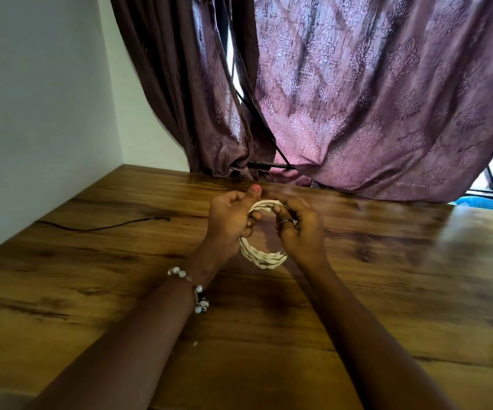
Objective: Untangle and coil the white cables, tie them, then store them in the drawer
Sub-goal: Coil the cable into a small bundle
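A white cable (264,257) wound into a small round coil hangs between both hands above the wooden table (91,261). My left hand (232,220) grips the coil's left side, fingers curled round the strands and thumb up. Gripping the right side is my right hand (298,226), with a ring on one finger. The coil's top arc shows between the thumbs and its bottom arc below the palms; the sides are hidden by the hands. No drawer is in view.
A thin black cord (103,227) lies on the table at the left, near the white wall (32,113). Purple patterned curtains (372,99) hang along the table's far edge. A beaded bracelet (197,291) is on my left wrist.
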